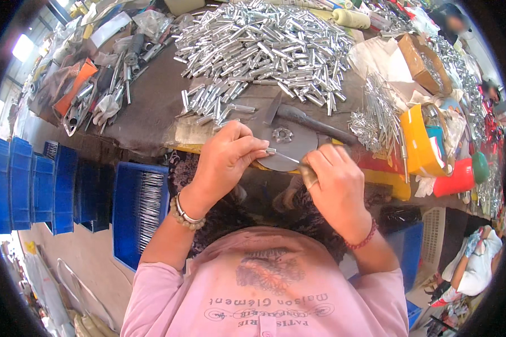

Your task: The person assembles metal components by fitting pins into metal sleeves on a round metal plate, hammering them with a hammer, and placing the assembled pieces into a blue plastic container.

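Observation:
My left hand (229,156) is closed, pinching a short silver metal tube (271,151) between thumb and fingertips. From the tube a thin metal rod (289,159) runs to my right hand (337,182), whose fingers are closed on its other end. Whether the rod's tip sits inside the tube or only touches it is too small to tell. A brownish cover (308,176) wraps one right finger. Under the hands lies a round grey metal plate (301,144) with a small toothed metal ring (282,135) on it. A hammer (309,121) rests along the plate's far edge.
Beyond the plate, a big heap of silver tubes (264,50) covers the bench. Thin rods (376,109) lie in a pile at right, beside a cut yellow container (419,140) and a red cup (454,178). A blue bin (121,216) of rods stands at left. Tools (126,64) clutter the far left.

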A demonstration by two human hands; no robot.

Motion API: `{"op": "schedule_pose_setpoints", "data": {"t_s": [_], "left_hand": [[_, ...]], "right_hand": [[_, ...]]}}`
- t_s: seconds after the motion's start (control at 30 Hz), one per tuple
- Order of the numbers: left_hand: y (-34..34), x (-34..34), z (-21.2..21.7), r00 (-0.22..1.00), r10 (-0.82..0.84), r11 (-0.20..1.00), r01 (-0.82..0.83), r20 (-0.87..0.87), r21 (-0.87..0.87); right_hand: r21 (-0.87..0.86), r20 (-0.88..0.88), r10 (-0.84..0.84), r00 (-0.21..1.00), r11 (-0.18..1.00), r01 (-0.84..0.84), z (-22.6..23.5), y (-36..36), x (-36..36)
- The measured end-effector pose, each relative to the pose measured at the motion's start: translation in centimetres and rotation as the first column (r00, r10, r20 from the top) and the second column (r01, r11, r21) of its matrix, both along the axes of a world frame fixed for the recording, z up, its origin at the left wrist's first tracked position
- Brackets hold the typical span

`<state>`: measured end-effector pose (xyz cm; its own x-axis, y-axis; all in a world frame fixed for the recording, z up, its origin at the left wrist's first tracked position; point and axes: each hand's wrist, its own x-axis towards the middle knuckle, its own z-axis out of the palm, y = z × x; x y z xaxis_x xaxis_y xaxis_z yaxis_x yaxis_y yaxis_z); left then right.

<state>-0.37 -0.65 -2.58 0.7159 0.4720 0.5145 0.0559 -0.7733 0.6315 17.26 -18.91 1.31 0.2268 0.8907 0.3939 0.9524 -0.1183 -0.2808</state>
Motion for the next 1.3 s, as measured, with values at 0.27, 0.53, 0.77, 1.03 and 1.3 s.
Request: {"op": "schedule_pose_setpoints", "data": {"t_s": [0.27, 0.53, 0.77, 1.03, 1.3], "left_hand": [[-3.2, -1.0, -1.2, 0.969, 0.175, 0.984, -0.165, 0.176, -0.073], [-6.2, -2.1, -1.0, 0.986, 0.121, 0.378, 0.058, 0.111, -0.924], [-5.9, -3.5, -1.7, 0.959, 0.184, 0.39, 0.129, 0.214, -0.912], [0.3, -20.8, -5.2, 0.69, 0.717, 0.493, -0.6, -0.097, -0.63], [1.1, -44.0, -24.3, 0.222, 0.823, -0.084, -0.863, -0.523, -0.498]], "right_hand": [[-0.269, -0.878, -0.178, 0.445, 0.951, -0.151, -0.9, -1.5, -2.1], [-0.235, -0.968, -0.211, 0.133, 0.95, -0.206, -1.5, -1.1, -4.3], [-0.21, -0.945, -0.141, 0.295, 0.953, -0.217, -2.3, -0.9, -5.9], [-0.043, -0.799, -0.114, 0.591, 0.99, 0.134, -3.0, -0.4, -1.0], [-0.027, -0.783, -0.166, 0.6, 0.972, 0.234, -3.6, 1.0, -1.0]]}}
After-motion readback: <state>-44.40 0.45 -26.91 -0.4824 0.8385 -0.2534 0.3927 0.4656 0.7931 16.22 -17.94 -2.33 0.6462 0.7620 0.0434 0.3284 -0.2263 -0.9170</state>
